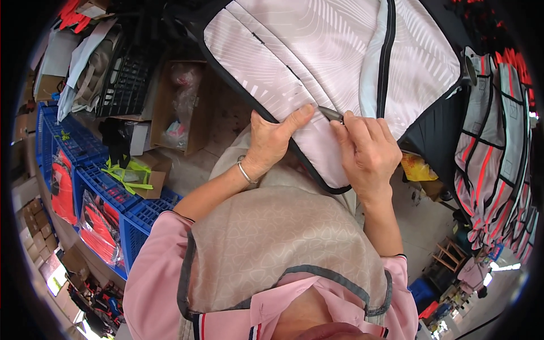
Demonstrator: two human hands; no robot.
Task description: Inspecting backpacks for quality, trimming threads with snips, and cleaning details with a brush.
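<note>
A pale pink patterned fabric piece [334, 51] with black bound edges, like a bag panel, lies slanted in front of me. A black zipper [387, 62] runs down its right part, and a long seam with small dark marks crosses its left part. My left hand [277, 136] grips the lower left edge, thumb on top and fingers hidden beneath. My right hand [371, 147] is closed around a small tool with a dark pointed metal blade [330, 114], perhaps thread snips. The blade's tip lies against the fabric beside my left thumb.
Blue plastic crates [127, 221] with red bagged goods stand at the left, near an open cardboard box [190, 113] and a black crate [127, 79]. Grey, black and red fabric pieces [496, 141] hang at the right. A wooden stool [450, 252] stands farther back.
</note>
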